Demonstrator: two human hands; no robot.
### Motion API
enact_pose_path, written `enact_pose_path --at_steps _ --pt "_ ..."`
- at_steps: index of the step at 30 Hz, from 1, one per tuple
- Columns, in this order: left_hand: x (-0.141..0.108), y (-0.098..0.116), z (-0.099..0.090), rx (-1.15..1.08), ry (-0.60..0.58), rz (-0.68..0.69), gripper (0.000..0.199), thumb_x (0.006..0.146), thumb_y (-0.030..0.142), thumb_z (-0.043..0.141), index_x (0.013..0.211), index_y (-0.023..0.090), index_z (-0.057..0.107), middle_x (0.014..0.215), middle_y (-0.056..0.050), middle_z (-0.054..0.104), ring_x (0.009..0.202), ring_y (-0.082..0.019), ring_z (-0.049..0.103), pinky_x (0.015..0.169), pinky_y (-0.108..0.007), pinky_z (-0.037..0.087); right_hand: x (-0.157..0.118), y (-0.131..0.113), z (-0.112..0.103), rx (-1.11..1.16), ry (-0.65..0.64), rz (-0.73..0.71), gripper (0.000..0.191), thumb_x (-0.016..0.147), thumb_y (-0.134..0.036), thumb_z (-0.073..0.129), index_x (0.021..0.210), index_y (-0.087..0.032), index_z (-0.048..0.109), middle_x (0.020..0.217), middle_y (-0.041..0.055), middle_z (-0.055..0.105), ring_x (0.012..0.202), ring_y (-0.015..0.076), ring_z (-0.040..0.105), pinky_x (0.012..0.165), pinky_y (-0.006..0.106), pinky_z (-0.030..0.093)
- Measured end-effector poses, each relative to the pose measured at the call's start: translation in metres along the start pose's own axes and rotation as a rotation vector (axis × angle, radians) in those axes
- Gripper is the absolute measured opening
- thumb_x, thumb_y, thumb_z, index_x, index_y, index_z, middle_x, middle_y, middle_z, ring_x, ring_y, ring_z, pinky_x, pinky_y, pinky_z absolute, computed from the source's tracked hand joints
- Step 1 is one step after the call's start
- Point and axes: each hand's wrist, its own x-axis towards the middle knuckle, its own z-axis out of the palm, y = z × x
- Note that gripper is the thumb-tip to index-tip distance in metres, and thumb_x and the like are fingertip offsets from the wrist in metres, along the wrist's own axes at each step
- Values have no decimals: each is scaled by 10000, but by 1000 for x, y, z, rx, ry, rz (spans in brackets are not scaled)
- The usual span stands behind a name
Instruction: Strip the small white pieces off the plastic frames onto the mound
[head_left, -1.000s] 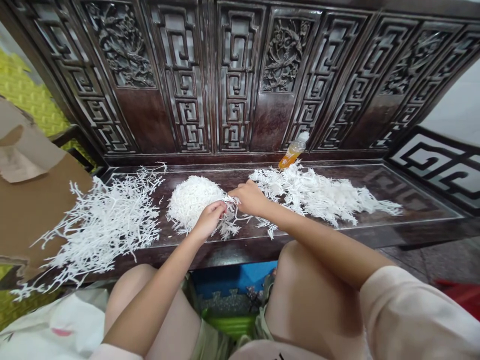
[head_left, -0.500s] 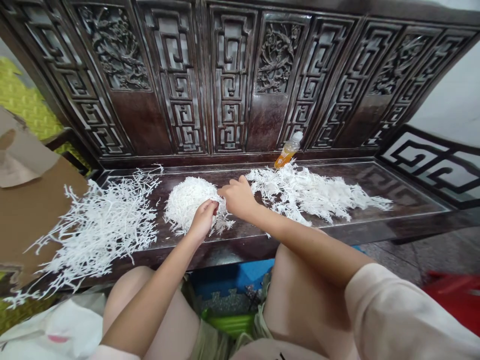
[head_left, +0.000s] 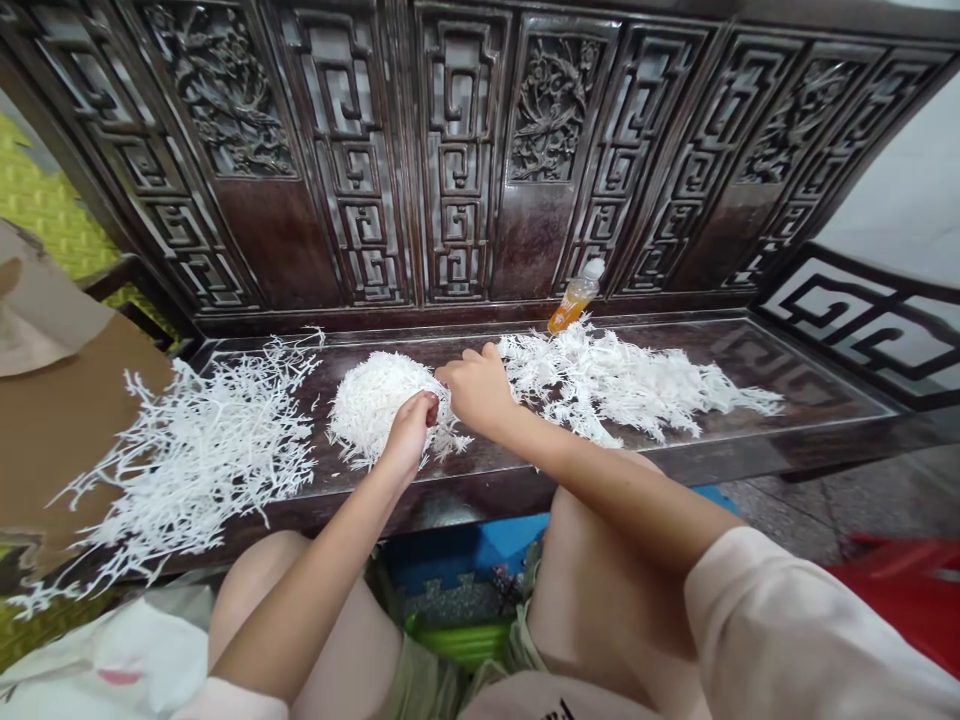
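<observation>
A rounded mound of white branching sprigs [head_left: 375, 410] sits on the dark wooden counter [head_left: 487, 475]. Our left hand [head_left: 409, 435] lies at its front, fingers [head_left: 424, 405] curled closed on its strands, while our right hand [head_left: 476, 392] rests at its right edge, fingers half-curved; we cannot tell if they grip anything. Past them lie a looser pile [head_left: 217, 450] and another pile [head_left: 622, 385], and a plastic bottle [head_left: 574, 298] holding orange liquid stands against the carved backrest [head_left: 457, 150].

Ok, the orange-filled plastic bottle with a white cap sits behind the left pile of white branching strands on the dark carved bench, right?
No, the head view shows that bottle behind the right pile of strands, on that dark carved bench.
</observation>
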Motion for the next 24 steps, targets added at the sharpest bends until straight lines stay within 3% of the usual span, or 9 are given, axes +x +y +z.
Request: enact_pose_path --at_steps 3,6,9,12,16,20,24 --pt "-16 0 2 83 -54 45 167 624 198 371 464 186 328 502 27 299 506 -98 297 518 -243 255 7 24 1 -11 -7 85 190 747 -105 420 746 -155 603 786 102 635 804 214 480 756 372 199" --pt "-31 -3 2 107 -216 47 168 637 194 373 470 178 369 516 17 367 544 -105 360 559 -242 295 9 69 3 -53 -11 402 168 725 -96 441 727 -132 605 730 126 622 766 223 509 740 363 238" --pt "-25 -7 -2 -53 -152 -51 146 668 226 386 546 170 443 552 16 434 563 -98 416 589 -235 336 1 100 10 136 -64 491 153 732 -146 449 779 -149 595 760 98 620 759 209 529 694 309 300" --pt "-5 -8 -9 -244 -68 -201 90 635 203 446 667 155 515 601 10 480 566 -88 452 574 -225 357 -7 95 21 531 -163 370 171 760 -227 422 721 -150 571 753 51 610 727 165 532 643 247 351" --pt "2 -11 -13 -378 -85 -367 145 607 158 469 716 129 560 642 -18 512 570 -90 472 557 -229 373 -9 70 28 835 -256 265 187 752 -265 424 718 -135 554 683 20 587 640 123 513 608 221 376" --pt "-5 -11 -16 -367 -101 -421 188 634 184 486 777 120 589 644 -18 511 551 -80 454 532 -223 359 -6 55 26 904 -386 160 181 744 -265 437 704 -129 550 641 6 562 620 113 497 598 216 375" --pt "-5 -11 -17 -285 -83 -347 210 633 290 580 773 134 598 604 18 482 487 -47 382 473 -203 286 -6 45 26 825 -368 60 214 755 -293 427 711 -133 562 684 8 571 645 115 486 601 217 358"
